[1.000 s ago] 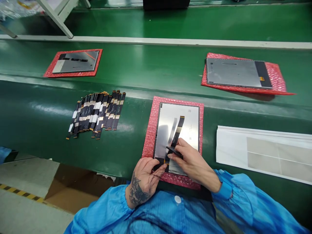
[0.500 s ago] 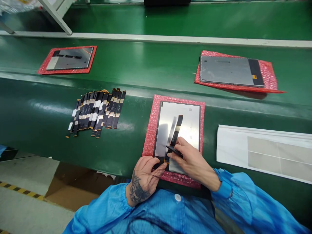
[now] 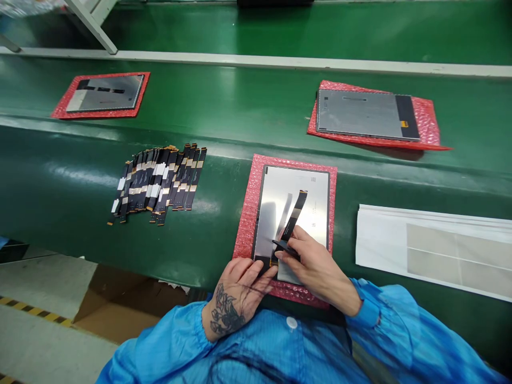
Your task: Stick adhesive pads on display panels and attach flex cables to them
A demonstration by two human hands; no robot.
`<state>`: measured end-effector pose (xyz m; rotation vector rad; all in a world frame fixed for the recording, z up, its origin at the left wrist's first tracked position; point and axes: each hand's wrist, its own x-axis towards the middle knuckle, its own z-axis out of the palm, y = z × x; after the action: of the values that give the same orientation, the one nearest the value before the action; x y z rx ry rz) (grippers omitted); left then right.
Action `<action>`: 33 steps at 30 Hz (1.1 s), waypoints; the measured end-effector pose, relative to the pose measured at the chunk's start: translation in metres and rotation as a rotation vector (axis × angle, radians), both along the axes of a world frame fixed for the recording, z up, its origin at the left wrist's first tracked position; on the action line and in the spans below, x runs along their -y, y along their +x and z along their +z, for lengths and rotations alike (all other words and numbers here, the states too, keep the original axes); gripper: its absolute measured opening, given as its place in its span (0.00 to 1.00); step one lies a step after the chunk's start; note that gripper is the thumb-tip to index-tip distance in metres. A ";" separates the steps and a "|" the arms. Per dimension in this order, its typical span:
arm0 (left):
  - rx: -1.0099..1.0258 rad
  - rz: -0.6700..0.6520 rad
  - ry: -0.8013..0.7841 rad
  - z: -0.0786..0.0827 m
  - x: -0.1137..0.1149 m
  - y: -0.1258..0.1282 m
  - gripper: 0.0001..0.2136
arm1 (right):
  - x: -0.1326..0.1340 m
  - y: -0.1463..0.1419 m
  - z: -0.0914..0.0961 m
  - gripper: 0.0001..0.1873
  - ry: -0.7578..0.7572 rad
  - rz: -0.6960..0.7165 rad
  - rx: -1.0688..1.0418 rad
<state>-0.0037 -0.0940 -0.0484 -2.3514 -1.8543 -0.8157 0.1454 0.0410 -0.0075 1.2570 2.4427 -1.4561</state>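
A black tool (image 3: 285,247) is being gripped by the closed fingers of the right hand (image 3: 316,269), at the ribbon cable (image 3: 294,216) over the display panel (image 3: 314,200). The panel is probably being steadied by the left hand (image 3: 240,293), whose closure cannot be told, and presumably being cushioned from the worktop (image 3: 216,240) by bubble wrap (image 3: 248,218).

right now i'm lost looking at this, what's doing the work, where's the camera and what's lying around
No machine here, just a person working bare-handed, seen from a head-worn camera looking forward and down. The right hand holds a thin black tool beside a flat cable; whether it also grips the cable is unclear. The left hand rests on the near end of a silvery panel, which lies on red bubble wrap. Around on the green surface: a pile of flat cables, white sheets and two more panels.
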 end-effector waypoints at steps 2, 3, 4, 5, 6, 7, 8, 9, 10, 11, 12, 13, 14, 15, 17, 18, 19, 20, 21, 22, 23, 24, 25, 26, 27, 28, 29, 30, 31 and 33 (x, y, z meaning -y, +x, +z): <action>-0.055 0.011 -0.010 0.000 0.002 -0.001 0.12 | 0.000 0.001 -0.001 0.08 0.014 -0.001 -0.012; -0.071 0.016 -0.013 0.000 0.003 -0.001 0.12 | 0.000 0.001 -0.001 0.08 0.019 0.000 -0.016; -0.073 0.021 -0.011 0.000 0.003 -0.001 0.12 | -0.001 0.002 -0.001 0.08 0.023 0.002 -0.017; -0.066 0.025 -0.012 0.001 0.003 -0.001 0.12 | -0.001 0.002 -0.001 0.08 0.027 0.005 -0.015; -0.049 0.029 -0.020 0.002 0.002 0.000 0.13 | -0.001 0.001 -0.001 0.08 0.031 0.010 -0.010; -0.021 0.034 -0.034 0.003 0.002 0.001 0.13 | 0.000 0.000 0.000 0.08 0.039 0.020 -0.001; 0.018 0.042 -0.056 0.004 0.001 0.003 0.14 | 0.000 -0.001 0.001 0.08 0.055 0.032 0.015; 0.065 0.053 -0.083 0.005 0.000 0.005 0.14 | 0.001 -0.003 0.001 0.08 0.085 0.045 0.040; 0.116 0.067 -0.119 0.006 0.000 0.006 0.15 | 0.001 -0.004 0.002 0.07 0.134 0.052 0.073; 0.169 0.082 -0.158 0.007 0.000 0.008 0.15 | 0.002 -0.004 0.002 0.06 0.205 0.042 0.111; 0.222 0.099 -0.192 0.008 0.000 0.009 0.15 | 0.003 -0.002 0.002 0.07 0.291 0.010 0.149; 0.273 0.111 -0.218 0.009 0.000 0.009 0.15 | 0.003 0.002 0.001 0.08 0.382 -0.048 0.184; 0.324 0.118 -0.237 0.010 0.001 0.008 0.15 | 0.004 0.008 0.001 0.11 0.462 -0.123 0.208; 0.375 0.127 -0.248 0.010 0.002 0.005 0.16 | 0.005 0.017 0.002 0.14 0.512 -0.200 0.208; 0.504 0.191 -0.256 0.014 0.005 -0.005 0.16 | 0.009 0.040 0.003 0.16 0.484 -0.318 0.141; 0.599 0.238 -0.263 0.016 0.007 -0.012 0.17 | 0.012 0.053 0.005 0.17 0.403 -0.352 0.083; 0.724 0.285 -0.284 0.019 0.008 -0.019 0.18 | 0.016 0.066 0.008 0.19 0.295 -0.382 0.032; 0.876 0.321 -0.331 0.024 0.008 -0.027 0.20 | 0.020 0.077 0.010 0.21 0.177 -0.422 0.006; 1.050 0.332 -0.408 0.029 0.008 -0.034 0.21 | 0.025 0.086 0.013 0.24 0.061 -0.470 -0.013; 1.229 0.316 -0.512 0.034 0.006 -0.039 0.23 | 0.030 0.092 0.016 0.27 -0.057 -0.515 -0.025; 1.392 0.284 -0.625 0.040 0.002 -0.044 0.24 | 0.034 0.096 0.018 0.28 -0.163 -0.556 -0.039; 1.522 0.255 -0.732 0.045 -0.002 -0.047 0.24 | 0.037 0.097 0.020 0.29 -0.252 -0.589 -0.061; 1.615 0.235 -0.820 0.050 -0.008 -0.048 0.24 | 0.039 0.096 0.021 0.29 -0.324 -0.612 -0.085; 1.675 0.227 -0.877 0.054 -0.014 -0.048 0.24 | 0.040 0.093 0.022 0.28 -0.377 -0.629 -0.109; 1.712 0.229 -0.916 0.058 -0.021 -0.046 0.24 | 0.040 0.090 0.023 0.27 -0.408 -0.640 -0.132; 1.733 0.233 -0.951 0.060 -0.028 -0.044 0.23 | 0.039 0.087 0.025 0.26 -0.420 -0.637 -0.155; 1.745 0.229 -0.992 0.061 -0.034 -0.042 0.23 | 0.038 0.084 0.026 0.25 -0.422 -0.615 -0.175; 1.751 0.221 -1.033 0.062 -0.040 -0.040 0.23 | 0.034 0.082 0.029 0.23 -0.421 -0.571 -0.186; 1.752 0.214 -1.063 0.062 -0.045 -0.038 0.22 | 0.029 0.081 0.032 0.22 -0.412 -0.515 -0.190; 1.745 0.209 -1.076 0.060 -0.050 -0.036 0.22 | 0.009 0.080 0.040 0.20 -0.375 -0.381 -0.169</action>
<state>-0.0394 -0.0437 0.0120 -1.1140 -3.6095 -2.9757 0.2257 0.0315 0.0321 1.6186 1.9437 -2.0693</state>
